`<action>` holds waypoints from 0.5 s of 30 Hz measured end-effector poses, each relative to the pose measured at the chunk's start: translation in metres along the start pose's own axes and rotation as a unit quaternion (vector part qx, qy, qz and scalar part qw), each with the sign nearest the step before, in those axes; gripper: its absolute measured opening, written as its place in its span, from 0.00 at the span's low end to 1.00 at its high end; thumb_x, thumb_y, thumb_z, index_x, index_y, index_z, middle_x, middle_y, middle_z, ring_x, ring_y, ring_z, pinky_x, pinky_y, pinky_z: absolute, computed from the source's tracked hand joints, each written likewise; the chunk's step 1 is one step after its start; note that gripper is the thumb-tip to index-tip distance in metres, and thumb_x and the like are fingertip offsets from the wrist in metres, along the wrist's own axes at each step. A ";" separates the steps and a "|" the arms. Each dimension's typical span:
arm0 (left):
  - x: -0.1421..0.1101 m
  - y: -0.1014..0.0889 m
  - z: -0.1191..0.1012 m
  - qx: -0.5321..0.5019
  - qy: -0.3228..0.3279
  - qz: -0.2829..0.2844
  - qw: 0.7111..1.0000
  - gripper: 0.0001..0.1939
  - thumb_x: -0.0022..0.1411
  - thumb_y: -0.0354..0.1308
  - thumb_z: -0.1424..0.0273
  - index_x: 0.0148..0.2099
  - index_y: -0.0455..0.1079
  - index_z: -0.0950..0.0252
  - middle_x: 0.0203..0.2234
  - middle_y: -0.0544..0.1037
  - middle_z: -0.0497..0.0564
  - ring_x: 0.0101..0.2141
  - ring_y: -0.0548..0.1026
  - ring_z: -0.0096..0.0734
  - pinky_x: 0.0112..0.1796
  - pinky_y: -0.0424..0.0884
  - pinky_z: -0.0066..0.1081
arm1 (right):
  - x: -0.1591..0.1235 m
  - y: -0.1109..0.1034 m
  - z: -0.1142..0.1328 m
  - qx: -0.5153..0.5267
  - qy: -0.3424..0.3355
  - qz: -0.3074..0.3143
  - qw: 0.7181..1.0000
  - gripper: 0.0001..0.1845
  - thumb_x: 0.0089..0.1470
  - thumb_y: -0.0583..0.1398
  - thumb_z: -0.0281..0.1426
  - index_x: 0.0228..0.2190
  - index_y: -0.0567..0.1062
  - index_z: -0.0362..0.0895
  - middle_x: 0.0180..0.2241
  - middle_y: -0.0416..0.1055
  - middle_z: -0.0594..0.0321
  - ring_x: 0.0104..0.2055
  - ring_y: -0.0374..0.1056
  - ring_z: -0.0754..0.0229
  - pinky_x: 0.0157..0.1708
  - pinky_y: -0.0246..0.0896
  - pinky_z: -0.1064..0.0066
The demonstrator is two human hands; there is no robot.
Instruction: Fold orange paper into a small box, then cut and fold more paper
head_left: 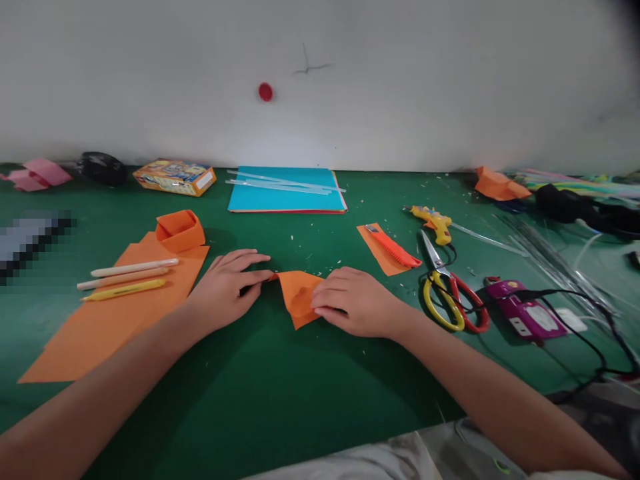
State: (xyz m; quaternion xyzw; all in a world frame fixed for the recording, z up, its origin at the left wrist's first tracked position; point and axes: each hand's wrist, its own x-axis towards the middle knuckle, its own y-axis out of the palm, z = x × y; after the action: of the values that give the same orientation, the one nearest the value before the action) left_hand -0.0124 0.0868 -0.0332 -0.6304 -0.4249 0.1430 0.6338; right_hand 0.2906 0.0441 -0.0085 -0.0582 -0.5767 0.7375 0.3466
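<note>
Between my hands a small folded piece of orange paper [299, 293] rests at the table's middle. My left hand [231, 287] pinches its narrow left end between thumb and forefinger. On its right edge my right hand [350, 300] has its fingers curled and closed, with the fingertips partly hidden. Left of my left hand lie larger orange sheets [125, 327], with two pale pen-like sticks [135, 267] and a yellow one [125, 291] on top. A folded orange paper box shape [181, 230] sits at the sheets' far end.
Scissors [450, 293], an orange cutter knife [393, 247] on an orange scrap, a yellow glue gun [433, 221] and a purple power socket [523, 310] with black cables lie to the right. Blue paper [285, 200] and a small box [175, 177] are near the wall.
</note>
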 end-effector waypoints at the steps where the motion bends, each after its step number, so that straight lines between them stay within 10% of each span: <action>1: 0.000 0.000 -0.001 0.000 -0.003 0.001 1.000 0.18 0.68 0.50 0.69 0.50 0.81 0.56 0.56 0.78 0.51 0.60 0.71 0.47 0.58 0.67 0.53 | 0.000 0.002 0.001 0.018 0.004 -0.027 0.999 0.10 0.68 0.56 0.31 0.39 0.78 0.45 0.42 0.81 0.59 0.45 0.73 0.56 0.49 0.64 0.60; 7: 0.002 -0.004 -0.003 -0.002 -0.011 0.021 1.000 0.19 0.69 0.49 0.68 0.51 0.79 0.55 0.57 0.77 0.52 0.57 0.73 0.48 0.55 0.68 0.52 | 0.003 0.002 0.006 0.258 0.163 -0.222 0.926 0.07 0.65 0.57 0.33 0.34 0.73 0.47 0.38 0.76 0.59 0.40 0.71 0.58 0.41 0.66 0.64; 15: 0.002 -0.009 -0.006 -0.007 0.004 0.015 1.000 0.22 0.69 0.49 0.68 0.60 0.75 0.54 0.60 0.74 0.53 0.57 0.73 0.47 0.55 0.68 0.49 | 0.004 0.009 -0.002 0.322 0.270 -0.237 0.876 0.10 0.62 0.57 0.39 0.33 0.74 0.47 0.34 0.72 0.61 0.36 0.67 0.58 0.34 0.63 0.67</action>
State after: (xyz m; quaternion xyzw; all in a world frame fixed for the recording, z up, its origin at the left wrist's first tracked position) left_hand -0.0101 0.0823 -0.0235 -0.6416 -0.4136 0.1470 0.6291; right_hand 0.2845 0.0470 -0.0163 -0.0017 -0.1880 0.7339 0.6527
